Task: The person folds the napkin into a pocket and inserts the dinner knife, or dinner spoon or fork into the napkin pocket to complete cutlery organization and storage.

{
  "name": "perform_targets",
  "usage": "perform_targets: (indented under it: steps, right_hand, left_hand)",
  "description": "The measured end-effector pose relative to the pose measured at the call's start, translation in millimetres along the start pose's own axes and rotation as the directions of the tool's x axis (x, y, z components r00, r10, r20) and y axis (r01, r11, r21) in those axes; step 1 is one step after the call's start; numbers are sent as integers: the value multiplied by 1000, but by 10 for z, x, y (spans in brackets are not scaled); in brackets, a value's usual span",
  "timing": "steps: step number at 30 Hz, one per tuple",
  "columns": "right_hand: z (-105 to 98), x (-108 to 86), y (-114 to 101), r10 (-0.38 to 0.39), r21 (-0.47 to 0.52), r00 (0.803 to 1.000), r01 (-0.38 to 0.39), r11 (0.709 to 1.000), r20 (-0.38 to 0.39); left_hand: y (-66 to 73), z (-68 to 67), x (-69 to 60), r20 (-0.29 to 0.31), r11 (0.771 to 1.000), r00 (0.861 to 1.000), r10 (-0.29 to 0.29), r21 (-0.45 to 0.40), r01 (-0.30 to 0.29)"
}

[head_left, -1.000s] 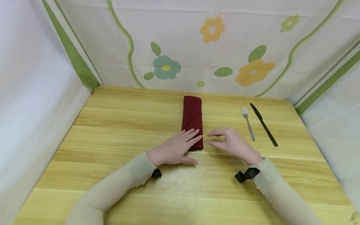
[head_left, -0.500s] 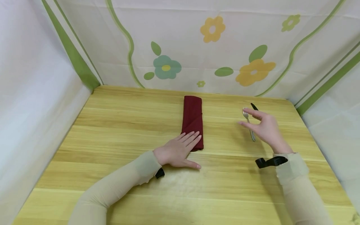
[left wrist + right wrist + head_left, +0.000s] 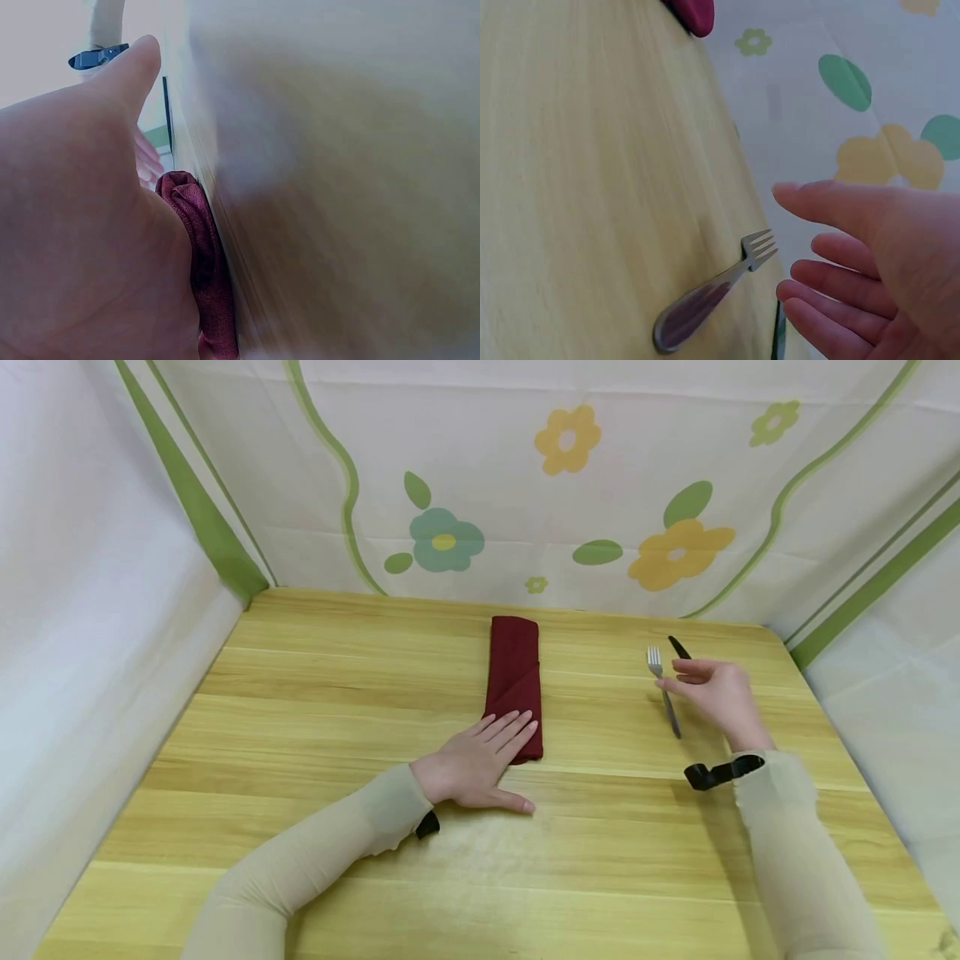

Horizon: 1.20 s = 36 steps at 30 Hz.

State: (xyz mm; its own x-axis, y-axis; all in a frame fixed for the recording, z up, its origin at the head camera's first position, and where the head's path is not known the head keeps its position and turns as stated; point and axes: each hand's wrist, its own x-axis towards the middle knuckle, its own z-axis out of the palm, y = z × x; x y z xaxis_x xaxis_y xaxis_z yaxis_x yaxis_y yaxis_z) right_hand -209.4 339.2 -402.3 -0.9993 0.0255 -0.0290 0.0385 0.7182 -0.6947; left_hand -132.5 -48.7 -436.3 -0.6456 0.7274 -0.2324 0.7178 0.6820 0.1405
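Observation:
A dark red folded cloth (image 3: pixel 513 664) lies lengthwise on the table, its near end under the fingers of my left hand (image 3: pixel 472 768). That hand lies flat with the thumb spread out over the wood. In the left wrist view the cloth (image 3: pixel 210 270) shows its folded layers beneath the palm. My right hand (image 3: pixel 720 693) hovers over a silver fork (image 3: pixel 670 706). Seen from the right wrist, thumb and fingers stand apart, with the fork (image 3: pixel 705 300) lying on the wood beyond them. Behind this hand is a black knife (image 3: pixel 678 647), mostly hidden; only its tip shows in the head view.
The wooden table (image 3: pixel 315 693) reaches back to a white curtain (image 3: pixel 510 485) printed with flowers and leaves. White curtain panels also flank the left and right sides. Each wrist wears a black strap-on device (image 3: pixel 723 770).
My right hand has moved from beside the cloth to the right, over the fork, and then lowered slightly, its fingers drawing closer together. The left hand has shifted slightly toward me on the cloth.

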Motion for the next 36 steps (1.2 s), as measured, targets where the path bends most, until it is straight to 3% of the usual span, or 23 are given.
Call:
perform_targets:
  steps: [15,27,36]
  right_hand:
    - [94,189,180,83,-56,997,-83,995,-7]
    - [165,278,153,143,-55,990,-142,988,19]
    - [167,265,141,135,-35,990,-133,991,50]
  left_hand:
    - [52,-68,-39,-1,1000,1000,-6,3,6]
    - [0,38,5,-20,1000,1000,-6,23,7]
    - [12,21,-3,-18,1000,1000,-9,15,9]
